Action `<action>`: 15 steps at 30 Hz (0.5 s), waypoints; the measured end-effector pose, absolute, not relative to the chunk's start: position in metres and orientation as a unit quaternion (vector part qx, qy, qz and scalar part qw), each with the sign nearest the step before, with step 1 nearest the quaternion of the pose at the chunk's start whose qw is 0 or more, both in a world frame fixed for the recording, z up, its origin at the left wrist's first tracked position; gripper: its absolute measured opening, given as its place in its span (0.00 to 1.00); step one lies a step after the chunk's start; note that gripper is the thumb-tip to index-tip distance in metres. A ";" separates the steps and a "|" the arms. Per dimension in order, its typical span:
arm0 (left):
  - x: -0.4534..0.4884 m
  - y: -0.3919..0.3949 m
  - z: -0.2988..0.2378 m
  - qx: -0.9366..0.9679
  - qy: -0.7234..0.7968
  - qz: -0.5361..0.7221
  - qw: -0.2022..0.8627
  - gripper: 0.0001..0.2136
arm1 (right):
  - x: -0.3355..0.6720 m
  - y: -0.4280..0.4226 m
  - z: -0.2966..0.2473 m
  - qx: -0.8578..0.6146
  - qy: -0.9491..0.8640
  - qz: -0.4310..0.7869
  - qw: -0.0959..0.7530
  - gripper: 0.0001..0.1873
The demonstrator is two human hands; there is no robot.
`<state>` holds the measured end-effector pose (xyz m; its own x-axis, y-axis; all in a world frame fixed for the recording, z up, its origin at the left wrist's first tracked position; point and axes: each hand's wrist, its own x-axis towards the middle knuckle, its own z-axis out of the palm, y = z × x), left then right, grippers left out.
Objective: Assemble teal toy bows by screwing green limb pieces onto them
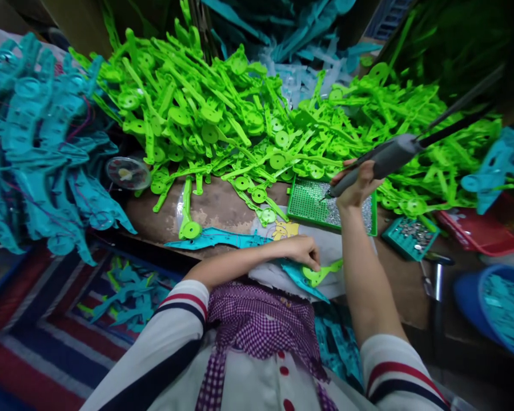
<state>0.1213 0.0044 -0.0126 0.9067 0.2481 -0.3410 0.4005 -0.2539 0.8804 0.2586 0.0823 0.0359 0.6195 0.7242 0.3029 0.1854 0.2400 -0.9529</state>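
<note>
My left hand (302,251) has its fingers curled down onto a bright green plastic arm (319,275) with a round end. That arm lies against a blue plastic part (302,282), partly hidden under my hand. To the left a long blue plastic piece (223,237) lies on the bench; my forearm hides whether the two blue pieces are joined. My right hand (360,185) is wrapped around a grey electric screwdriver (383,160), its cable leading up to the right. Its bit points down into a green tray (297,220) of small screws with a perforated plate (308,197).
A big heap of green plastic arms (209,114) covers the back of the bench. Blue parts (38,131) with wires are stacked left. A teal box of metal pieces (411,237), a red tray (497,228) and a blue bucket (471,302) stand right. A grey cloth (274,277) lies in front.
</note>
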 end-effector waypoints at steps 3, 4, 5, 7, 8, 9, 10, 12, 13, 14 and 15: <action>0.121 0.005 -0.009 0.797 0.199 -0.069 0.566 0.07 | 0.259 0.084 0.032 -0.603 -0.390 0.186 0.671 0.32; 0.121 0.005 -0.009 0.797 0.201 -0.070 0.565 0.07 | 0.259 0.084 0.031 -0.605 -0.392 0.182 0.668 0.32; 0.121 0.005 -0.008 0.796 0.203 -0.073 0.565 0.08 | 0.259 0.084 0.030 -0.608 -0.397 0.177 0.665 0.33; 0.121 0.005 -0.008 0.793 0.208 -0.078 0.567 0.08 | 0.260 0.084 0.029 -0.613 -0.411 0.167 0.654 0.33; 0.121 0.004 -0.008 0.792 0.208 -0.081 0.568 0.08 | 0.260 0.084 0.028 -0.616 -0.418 0.162 0.648 0.34; 0.121 0.004 -0.008 0.791 0.208 -0.083 0.570 0.08 | 0.260 0.083 0.027 -0.617 -0.422 0.160 0.645 0.34; 0.121 0.004 -0.008 0.790 0.208 -0.084 0.570 0.08 | 0.260 0.083 0.026 -0.616 -0.423 0.160 0.645 0.34; 0.122 0.004 -0.008 0.792 0.206 -0.082 0.569 0.08 | 0.260 0.084 0.024 -0.611 -0.418 0.167 0.651 0.35; 0.122 0.004 -0.008 0.793 0.206 -0.081 0.568 0.08 | 0.260 0.085 0.023 -0.610 -0.415 0.171 0.653 0.36; 0.122 0.004 -0.008 0.794 0.206 -0.080 0.566 0.08 | 0.259 0.085 0.023 -0.609 -0.413 0.174 0.654 0.37; 0.122 0.004 -0.008 0.796 0.207 -0.079 0.563 0.07 | 0.259 0.086 0.025 -0.610 -0.412 0.176 0.654 0.38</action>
